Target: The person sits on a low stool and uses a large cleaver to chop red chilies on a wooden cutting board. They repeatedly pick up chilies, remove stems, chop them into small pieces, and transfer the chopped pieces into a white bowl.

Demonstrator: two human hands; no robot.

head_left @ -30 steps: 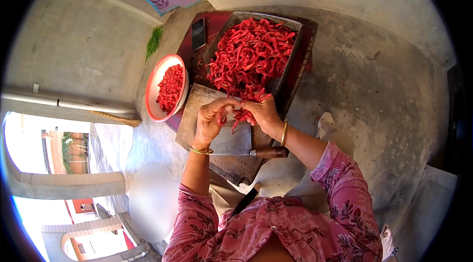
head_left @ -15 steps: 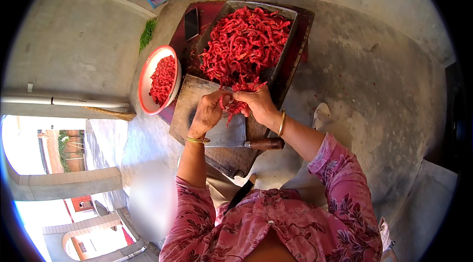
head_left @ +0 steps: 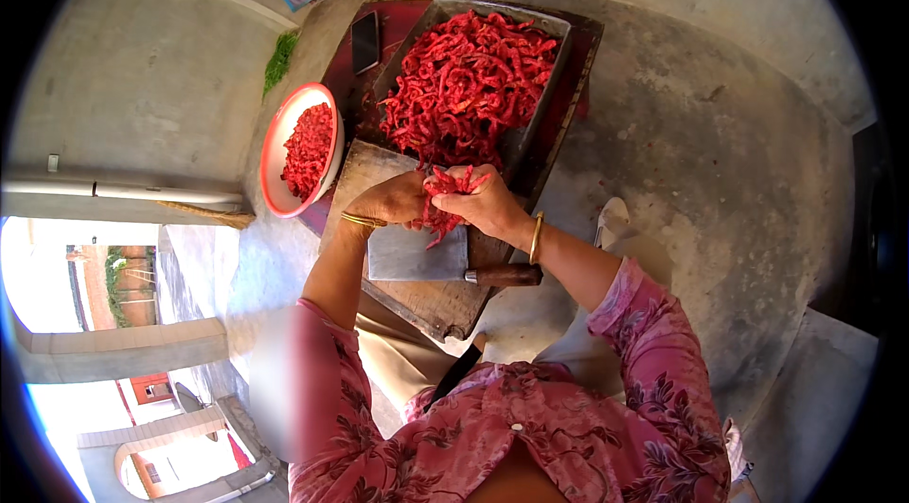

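Note:
Both hands meet over a wooden chopping board (head_left: pixel 445 300) on the concrete floor. My left hand (head_left: pixel 396 201) and my right hand (head_left: pixel 483 202) together grip a bunch of red chillies (head_left: pixel 441 210) that hangs down between them. Just below the hands a broad cleaver (head_left: pixel 417 255) lies flat on the board, its brown handle pointing right. Behind the hands a metal tray (head_left: pixel 547 91) holds a big heap of red chillies (head_left: pixel 469 82). A red-rimmed bowl (head_left: pixel 276 139) of chopped red chilli stands to the left.
A dark phone (head_left: pixel 365 41) lies beside the tray on a red board. A green tuft (head_left: pixel 277 60) sits by the wall at the left. Bare concrete floor (head_left: pixel 701 153) spreads to the right. A step edge and pipe run at the left.
The hands have drawn the bunch of chillies slightly away from the heap and onto the board's far end. The cleaver has stayed flat on the board.

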